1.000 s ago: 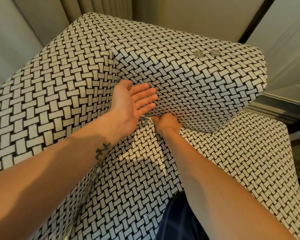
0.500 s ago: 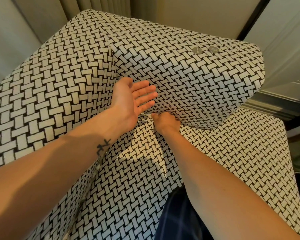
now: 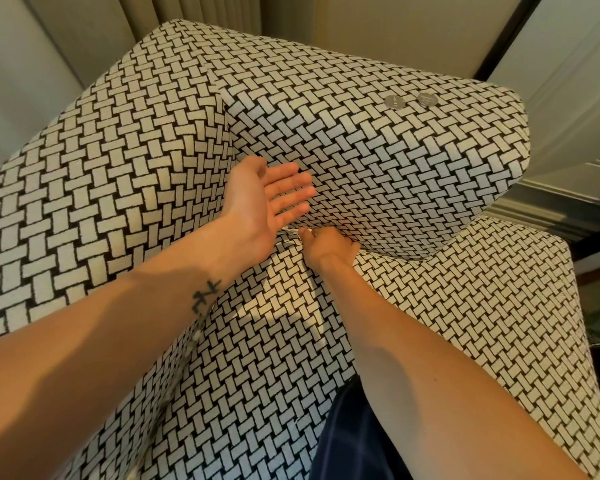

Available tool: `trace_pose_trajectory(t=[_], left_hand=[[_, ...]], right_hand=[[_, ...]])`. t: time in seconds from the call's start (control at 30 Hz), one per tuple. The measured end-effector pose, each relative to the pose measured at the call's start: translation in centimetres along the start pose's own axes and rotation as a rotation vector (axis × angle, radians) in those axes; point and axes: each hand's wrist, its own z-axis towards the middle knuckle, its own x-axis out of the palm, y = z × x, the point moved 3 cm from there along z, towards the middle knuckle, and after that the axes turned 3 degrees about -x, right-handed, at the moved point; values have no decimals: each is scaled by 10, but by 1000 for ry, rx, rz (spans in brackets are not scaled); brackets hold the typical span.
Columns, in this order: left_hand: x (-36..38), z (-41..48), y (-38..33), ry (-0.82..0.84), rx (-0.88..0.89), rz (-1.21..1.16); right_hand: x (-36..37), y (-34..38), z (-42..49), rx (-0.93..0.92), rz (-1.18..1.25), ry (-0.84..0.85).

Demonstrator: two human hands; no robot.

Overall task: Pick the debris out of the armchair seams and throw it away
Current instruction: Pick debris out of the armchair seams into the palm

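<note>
Armchair (image 3: 361,150): upholstered all over in a black-and-cream basket-weave cloth, seen from above, with two padded blocks meeting in a corner above the seat (image 3: 257,341). Seam (image 3: 395,253): the crease where the seat meets the farther padded block, running from the corner out toward the right. Left hand (image 3: 257,202): palm turned up, fingers straight and together, holding nothing, their backs lying against the face of the farther block just above the seam. A small dark tattoo (image 3: 205,296) marks the inside of that wrist. Right hand (image 3: 329,249): knuckles up, fingers curled under, tips pushed into the seam just beside the corner and directly below the left hand's fingers. Scrap (image 3: 291,231): a small pale piece of debris at the seam, pinched at the tips of the right thumb and fingers. What it is made of is too small to tell. Coins: two silver ones, (image 3: 395,102) and (image 3: 426,99), lying flat near each other on top of the farther block, well apart from both hands. Dark blue cloth (image 3: 354,438): part of the person's clothing, resting on the seat under the right forearm. Pleated beige curtain (image 3: 194,12): behind the chair at the top of the view.
</note>
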Motion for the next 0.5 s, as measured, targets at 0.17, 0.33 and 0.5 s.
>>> trace_pose_trajectory(t=[0.17, 0.33, 0.5], left_hand=[[-1, 2, 1, -7, 5, 15], [-1, 3, 2, -15, 10, 33], [-2, 3, 1, -7, 13, 34]], right_hand=[[0, -4, -3, -70, 35, -38], [-3, -8, -7, -106, 140, -42], [-5, -11, -8, -108, 250, -10]])
